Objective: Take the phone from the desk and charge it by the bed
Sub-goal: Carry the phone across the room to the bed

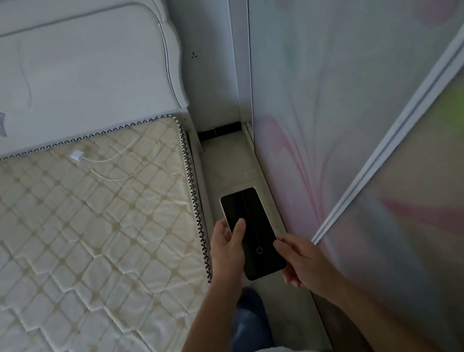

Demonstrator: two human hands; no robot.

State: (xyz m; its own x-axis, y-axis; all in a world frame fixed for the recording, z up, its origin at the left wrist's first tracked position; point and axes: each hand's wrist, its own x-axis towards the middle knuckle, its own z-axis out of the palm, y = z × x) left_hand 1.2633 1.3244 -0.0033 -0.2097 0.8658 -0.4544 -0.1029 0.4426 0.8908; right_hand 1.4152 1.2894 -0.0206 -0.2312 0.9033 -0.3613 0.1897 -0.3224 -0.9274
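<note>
Two grips hold the phone [254, 227] tight, left grip [227, 252] and right grip [301, 259], above the floor [227, 164]. Keep one on; the other should fetch the charger [77, 155] up-left on the bed [68, 249].

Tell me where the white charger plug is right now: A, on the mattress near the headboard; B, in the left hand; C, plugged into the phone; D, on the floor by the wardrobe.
A: the charger plug lies on the mattress near the headboard, while the left hand and right hand hold the phone well apart from it.
</note>
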